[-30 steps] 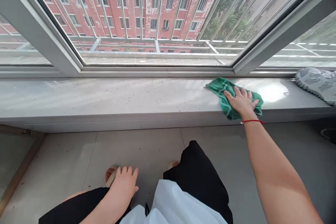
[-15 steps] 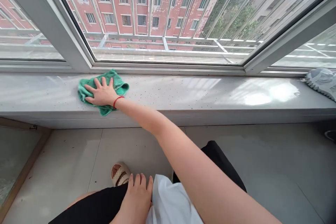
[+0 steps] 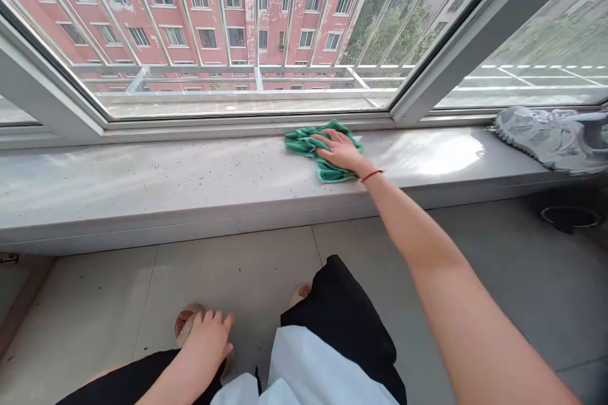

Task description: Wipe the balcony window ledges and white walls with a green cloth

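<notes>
My right hand (image 3: 339, 152) lies flat on a crumpled green microfiber cloth (image 3: 300, 144), pressing it against the speckled grey stone window sill (image 3: 156, 171). A thin red string (image 3: 371, 175) circles that wrist. My left hand (image 3: 204, 342) hangs low beside a black skirt (image 3: 342, 310), holding nothing, its fingers slightly apart. It is nearest a woven beige sandal (image 3: 186, 323) on the floor. A white fabric (image 3: 308, 370) lies over the skirt's front.
A grey sneaker (image 3: 546, 136) lies on the sill's right end. Behind the sill stand a white-framed sliding window (image 3: 57, 85) and balcony railings. Grey floor tiles (image 3: 80, 310) lie below, and a dark round object (image 3: 570, 216) sits under the sill at right.
The cloth, under my right hand, has slid left along the sill and then back right. My left hand has dropped from the skirt's front toward the sandal.
</notes>
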`<action>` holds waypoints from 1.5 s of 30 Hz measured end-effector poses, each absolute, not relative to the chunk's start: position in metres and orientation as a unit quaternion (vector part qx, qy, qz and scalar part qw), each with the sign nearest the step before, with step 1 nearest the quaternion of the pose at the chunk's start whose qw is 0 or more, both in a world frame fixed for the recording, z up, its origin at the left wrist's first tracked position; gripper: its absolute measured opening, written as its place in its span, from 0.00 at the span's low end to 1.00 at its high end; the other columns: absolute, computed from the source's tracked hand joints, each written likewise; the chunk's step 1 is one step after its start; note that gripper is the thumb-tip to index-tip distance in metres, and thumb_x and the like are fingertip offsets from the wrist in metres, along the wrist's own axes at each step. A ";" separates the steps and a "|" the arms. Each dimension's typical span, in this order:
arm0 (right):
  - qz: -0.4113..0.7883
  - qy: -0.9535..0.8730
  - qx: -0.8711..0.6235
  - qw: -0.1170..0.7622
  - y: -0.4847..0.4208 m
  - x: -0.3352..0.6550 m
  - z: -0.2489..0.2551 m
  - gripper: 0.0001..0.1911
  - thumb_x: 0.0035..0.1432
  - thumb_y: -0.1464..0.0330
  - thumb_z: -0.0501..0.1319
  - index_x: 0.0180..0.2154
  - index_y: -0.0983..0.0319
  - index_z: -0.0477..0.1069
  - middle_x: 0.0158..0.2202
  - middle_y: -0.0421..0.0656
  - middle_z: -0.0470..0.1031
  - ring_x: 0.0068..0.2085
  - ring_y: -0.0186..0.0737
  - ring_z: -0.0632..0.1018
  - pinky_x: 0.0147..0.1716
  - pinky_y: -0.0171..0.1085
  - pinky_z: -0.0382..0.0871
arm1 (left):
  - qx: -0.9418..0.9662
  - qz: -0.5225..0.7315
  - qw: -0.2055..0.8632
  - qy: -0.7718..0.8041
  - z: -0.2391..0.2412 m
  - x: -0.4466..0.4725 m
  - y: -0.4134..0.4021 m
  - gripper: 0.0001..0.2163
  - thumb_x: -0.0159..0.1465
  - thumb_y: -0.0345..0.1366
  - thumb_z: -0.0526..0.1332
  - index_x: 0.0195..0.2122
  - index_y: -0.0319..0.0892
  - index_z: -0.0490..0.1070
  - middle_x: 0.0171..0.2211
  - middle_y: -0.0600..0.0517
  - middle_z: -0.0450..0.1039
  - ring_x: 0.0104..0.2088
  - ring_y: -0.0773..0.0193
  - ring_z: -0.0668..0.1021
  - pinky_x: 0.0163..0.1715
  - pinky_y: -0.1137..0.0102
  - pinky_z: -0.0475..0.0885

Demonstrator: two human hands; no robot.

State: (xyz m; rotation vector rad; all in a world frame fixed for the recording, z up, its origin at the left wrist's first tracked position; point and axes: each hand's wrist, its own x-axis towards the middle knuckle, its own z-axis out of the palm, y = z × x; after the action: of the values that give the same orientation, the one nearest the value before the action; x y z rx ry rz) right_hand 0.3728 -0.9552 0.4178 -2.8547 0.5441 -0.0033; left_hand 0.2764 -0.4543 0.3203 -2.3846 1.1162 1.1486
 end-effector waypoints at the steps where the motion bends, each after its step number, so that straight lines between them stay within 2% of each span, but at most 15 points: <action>1: -0.011 0.258 -0.959 0.117 -0.989 0.344 0.420 0.37 0.78 0.52 0.49 0.78 0.61 0.65 0.80 0.54 0.57 0.80 0.57 0.61 0.82 0.53 0.50 | -0.826 0.394 0.131 0.382 0.318 0.275 -0.453 0.33 0.66 0.26 0.57 0.74 0.36 0.69 0.63 0.30 0.77 0.67 0.37 0.77 0.68 0.42 0.68; 4: -0.048 0.473 -0.874 0.102 -1.059 0.281 0.427 0.55 0.72 0.37 0.32 0.79 0.67 0.59 0.80 0.66 0.51 0.81 0.70 0.54 0.78 0.69 0.47 | -0.828 0.394 0.103 0.385 0.317 0.265 -0.448 0.35 0.65 0.29 0.59 0.75 0.39 0.68 0.67 0.32 0.75 0.68 0.39 0.76 0.71 0.44 0.67; 6: -0.067 0.589 -0.799 0.100 -1.070 0.265 0.427 0.62 0.65 0.33 0.25 0.81 0.64 0.56 0.80 0.68 0.47 0.82 0.72 0.50 0.75 0.74 0.47 | -0.828 0.391 0.077 0.394 0.319 0.257 -0.442 0.35 0.65 0.29 0.59 0.76 0.40 0.68 0.69 0.33 0.73 0.69 0.40 0.75 0.71 0.44 0.67; 10: -0.047 0.616 -0.779 0.109 -0.993 0.294 0.420 0.58 0.70 0.37 0.29 0.82 0.69 0.53 0.81 0.69 0.43 0.83 0.73 0.47 0.76 0.75 0.45 | -0.834 0.383 0.053 0.395 0.327 0.249 -0.428 0.33 0.67 0.31 0.62 0.75 0.40 0.69 0.70 0.31 0.72 0.70 0.37 0.74 0.72 0.41 0.66; 14: -0.030 0.418 -0.904 0.087 -0.833 0.362 0.406 0.41 0.76 0.51 0.43 0.81 0.64 0.56 0.82 0.61 0.46 0.82 0.75 0.47 0.76 0.78 0.41 | -0.810 0.455 0.076 0.362 0.347 0.250 -0.425 0.34 0.70 0.36 0.67 0.77 0.40 0.65 0.73 0.30 0.68 0.73 0.36 0.70 0.74 0.40 0.62; 17: -0.032 0.201 -0.974 0.096 -0.705 0.423 0.400 0.42 0.76 0.50 0.50 0.80 0.65 0.57 0.81 0.64 0.46 0.80 0.82 0.49 0.72 0.84 0.42 | -0.804 0.470 0.067 0.357 0.358 0.246 -0.427 0.32 0.75 0.39 0.64 0.78 0.39 0.63 0.74 0.28 0.65 0.74 0.35 0.69 0.74 0.40 0.62; 20: -0.034 0.012 -0.993 0.111 -0.591 0.484 0.406 0.43 0.77 0.47 0.53 0.79 0.68 0.58 0.80 0.69 0.48 0.79 0.85 0.50 0.72 0.84 0.42 | -0.825 0.423 0.050 0.372 0.349 0.235 -0.423 0.26 0.77 0.35 0.57 0.75 0.35 0.68 0.71 0.25 0.68 0.72 0.34 0.71 0.72 0.39 0.65; 24: 0.002 -0.232 -0.967 0.106 -0.506 0.537 0.417 0.41 0.77 0.50 0.59 0.82 0.55 0.55 0.81 0.59 0.50 0.80 0.76 0.52 0.75 0.78 0.45 | -0.807 0.430 0.066 0.399 0.323 0.216 -0.417 0.26 0.70 0.32 0.67 0.69 0.32 0.75 0.62 0.25 0.77 0.64 0.34 0.79 0.67 0.41 0.71; 26: 0.019 -0.308 -0.946 0.099 -0.506 0.544 0.416 0.41 0.75 0.56 0.63 0.82 0.49 0.54 0.82 0.52 0.50 0.81 0.71 0.53 0.77 0.74 0.46 | -0.795 0.431 0.097 0.416 0.318 0.209 -0.418 0.27 0.67 0.32 0.71 0.68 0.30 0.76 0.61 0.26 0.78 0.62 0.34 0.80 0.66 0.43 0.72; 29: -0.001 -0.335 -0.937 0.103 -0.554 0.522 0.407 0.40 0.71 0.62 0.65 0.80 0.48 0.59 0.82 0.47 0.52 0.80 0.67 0.56 0.78 0.70 0.50 | -0.775 0.414 0.150 0.453 0.321 0.205 -0.421 0.30 0.69 0.34 0.70 0.71 0.29 0.72 0.63 0.26 0.76 0.64 0.34 0.79 0.66 0.43 0.71; 32: -0.035 -0.277 -0.954 0.107 -0.640 0.464 0.395 0.36 0.73 0.56 0.61 0.79 0.51 0.63 0.80 0.48 0.57 0.77 0.67 0.60 0.76 0.68 0.57 | -0.773 0.373 0.145 0.492 0.327 0.205 -0.423 0.29 0.71 0.38 0.69 0.71 0.31 0.72 0.59 0.27 0.79 0.60 0.37 0.81 0.64 0.45 0.72; 37: -0.118 -0.017 -0.988 0.098 -0.791 0.357 0.382 0.33 0.73 0.44 0.47 0.66 0.49 0.78 0.66 0.54 0.73 0.63 0.69 0.74 0.57 0.69 0.73 | -0.767 0.310 0.106 0.551 0.324 0.203 -0.419 0.29 0.72 0.41 0.67 0.69 0.28 0.74 0.54 0.27 0.81 0.55 0.39 0.82 0.60 0.46 0.73; 41: -0.197 0.164 -0.956 0.140 -0.829 0.357 0.382 0.34 0.68 0.42 0.47 0.50 0.53 0.84 0.51 0.62 0.77 0.52 0.73 0.78 0.44 0.71 0.76 | -0.761 0.335 0.109 0.545 0.313 0.200 -0.417 0.41 0.60 0.40 0.77 0.71 0.27 0.71 0.59 0.24 0.79 0.59 0.33 0.80 0.63 0.41 0.72; 43: -0.226 0.197 -0.939 0.166 -0.801 0.396 0.389 0.32 0.69 0.47 0.47 0.50 0.57 0.83 0.48 0.62 0.76 0.51 0.69 0.80 0.47 0.69 0.78 | -0.759 0.362 0.114 0.529 0.301 0.198 -0.415 0.40 0.60 0.41 0.77 0.71 0.30 0.72 0.60 0.25 0.78 0.59 0.33 0.80 0.63 0.40 0.72; 45: -0.251 0.169 -0.936 0.181 -0.746 0.452 0.399 0.28 0.71 0.57 0.48 0.55 0.60 0.81 0.52 0.60 0.75 0.57 0.61 0.79 0.57 0.61 0.78 | -0.783 0.346 0.103 0.506 0.284 0.195 -0.412 0.29 0.66 0.39 0.73 0.67 0.38 0.78 0.55 0.31 0.83 0.55 0.38 0.83 0.59 0.43 0.75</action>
State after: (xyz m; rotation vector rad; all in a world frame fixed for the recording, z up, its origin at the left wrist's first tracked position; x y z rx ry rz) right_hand 0.4525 -0.7456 0.3992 -2.6426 0.4768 -0.7095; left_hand 0.1947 -0.4116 0.2844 -2.3116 1.4924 1.0211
